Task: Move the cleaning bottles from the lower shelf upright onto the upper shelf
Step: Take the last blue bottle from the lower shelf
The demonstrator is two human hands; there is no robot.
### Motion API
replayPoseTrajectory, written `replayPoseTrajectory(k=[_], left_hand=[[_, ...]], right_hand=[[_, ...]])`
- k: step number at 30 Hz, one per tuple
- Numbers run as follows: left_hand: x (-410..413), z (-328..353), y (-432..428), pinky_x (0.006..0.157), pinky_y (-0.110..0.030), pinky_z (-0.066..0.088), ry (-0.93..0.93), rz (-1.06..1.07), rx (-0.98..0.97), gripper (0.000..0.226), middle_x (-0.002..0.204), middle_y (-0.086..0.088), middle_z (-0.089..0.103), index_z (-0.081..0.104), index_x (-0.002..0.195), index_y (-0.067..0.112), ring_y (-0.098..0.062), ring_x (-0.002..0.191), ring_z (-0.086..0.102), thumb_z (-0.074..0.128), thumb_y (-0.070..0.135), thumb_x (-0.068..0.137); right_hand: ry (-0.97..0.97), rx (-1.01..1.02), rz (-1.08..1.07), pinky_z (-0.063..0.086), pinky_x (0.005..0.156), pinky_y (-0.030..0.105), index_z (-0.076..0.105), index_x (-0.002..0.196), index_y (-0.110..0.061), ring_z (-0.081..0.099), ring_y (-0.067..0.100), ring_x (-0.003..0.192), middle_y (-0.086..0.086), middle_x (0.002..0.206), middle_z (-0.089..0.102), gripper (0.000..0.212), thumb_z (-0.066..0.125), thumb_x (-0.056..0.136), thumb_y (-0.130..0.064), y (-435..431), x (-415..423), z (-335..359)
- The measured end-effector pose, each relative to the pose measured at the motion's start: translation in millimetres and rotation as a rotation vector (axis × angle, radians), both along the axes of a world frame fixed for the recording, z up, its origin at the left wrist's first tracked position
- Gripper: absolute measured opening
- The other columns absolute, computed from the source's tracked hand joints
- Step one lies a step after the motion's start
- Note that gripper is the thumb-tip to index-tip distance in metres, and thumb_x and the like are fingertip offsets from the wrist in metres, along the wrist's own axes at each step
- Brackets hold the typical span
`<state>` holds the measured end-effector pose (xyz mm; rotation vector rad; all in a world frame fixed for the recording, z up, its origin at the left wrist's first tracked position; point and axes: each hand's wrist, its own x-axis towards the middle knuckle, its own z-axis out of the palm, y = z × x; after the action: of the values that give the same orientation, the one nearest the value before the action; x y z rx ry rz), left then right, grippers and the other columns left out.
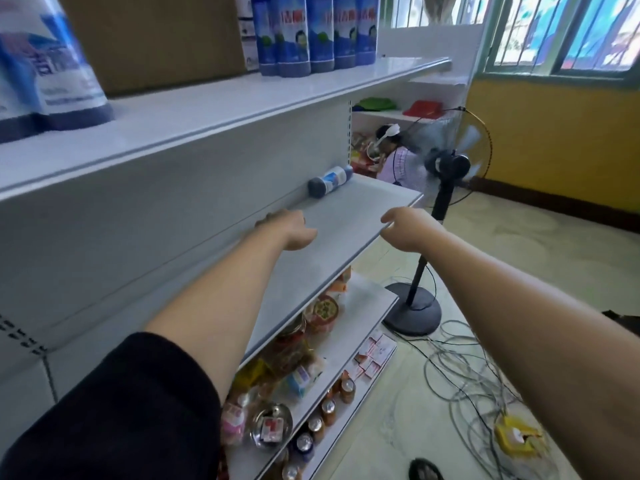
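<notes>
Nearby, standing fan point(450, 164) beside lower shelf point(346, 216).

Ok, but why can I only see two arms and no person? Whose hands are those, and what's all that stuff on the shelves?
The camera sits on the person's head, so you see what they see: their own two arms stretched out. There is only this one picture. The left hand hovers over the grey lower shelf, and the right hand is by its front edge. Both are open and hold nothing. At the far end of that shelf one blue bottle lies on its side. On the white upper shelf a row of blue bottles stands upright beside a cardboard box. A black fan stands on the floor to the right.
</notes>
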<state>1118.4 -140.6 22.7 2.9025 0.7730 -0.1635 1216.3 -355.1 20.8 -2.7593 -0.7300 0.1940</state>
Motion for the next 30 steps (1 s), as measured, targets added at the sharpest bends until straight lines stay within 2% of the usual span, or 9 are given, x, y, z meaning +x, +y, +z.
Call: replayPoseTrajectory(k=[5,10,16,22,27,30], left_hand=[[83,-20,4,0.104,-0.044,0.044,-0.015,0.086,-0.014,0.061,0.145,-0.01,0.051,0.049,0.141,0.019,-0.034,0.127,0.052,0.048,0.052,0.09],[160,-30,4,0.106,-0.044,0.043,-0.038,0.199,-0.048,0.059,0.145,-0.014,0.048,0.05,0.14,0.017,-0.037,0.129,0.051,0.052,0.047,0.088],[228,-45,15,0.113,-0.047,0.036,-0.071,0.343,-0.094,0.067,0.153,-0.012,0.034,0.035,0.151,0.017,-0.035,0.138,0.039,0.051,0.04,0.09],[276,-67,34,0.112,-0.046,0.031,-0.069,0.382,-0.126,0.073,0.158,-0.008,0.021,0.02,0.155,0.013,-0.034,0.14,0.03,0.051,0.039,0.094],[308,-76,63,0.108,-0.044,0.035,-0.168,0.356,-0.062,0.065,0.153,-0.009,0.033,0.033,0.149,0.016,-0.034,0.137,0.035,0.056,0.039,0.093],[320,-81,77,0.107,-0.042,0.037,-0.151,0.339,-0.035,0.066,0.15,-0.012,0.038,0.036,0.147,0.015,-0.035,0.135,0.037,0.059,0.039,0.09]], right_hand=[[-0.008,-0.027,0.1,0.043,0.108,0.04,0.053,0.14,-0.023,0.051,0.028,0.129,0.005,0.144,0.054,0.046,0.051,0.096,-0.034,12,95,-14],[-0.027,-0.096,0.233,0.042,0.104,0.036,0.054,0.141,-0.023,0.05,0.027,0.128,0.005,0.142,0.054,0.045,0.049,0.098,-0.034,23,183,-17],[0.018,-0.095,0.304,0.048,0.097,0.035,0.055,0.138,-0.026,0.056,0.027,0.119,0.006,0.137,0.058,0.044,0.05,0.096,-0.036,45,267,-28],[0.074,-0.104,0.331,0.041,0.101,0.032,0.053,0.141,-0.024,0.051,0.028,0.127,0.005,0.141,0.055,0.044,0.049,0.099,-0.036,74,314,-57],[0.118,-0.069,0.32,0.044,0.097,0.032,0.054,0.138,-0.025,0.055,0.027,0.12,0.006,0.131,0.06,0.043,0.051,0.097,-0.038,105,339,-81],[0.138,-0.048,0.309,0.044,0.096,0.032,0.054,0.137,-0.025,0.055,0.027,0.118,0.007,0.128,0.061,0.042,0.052,0.096,-0.037,124,352,-87]])
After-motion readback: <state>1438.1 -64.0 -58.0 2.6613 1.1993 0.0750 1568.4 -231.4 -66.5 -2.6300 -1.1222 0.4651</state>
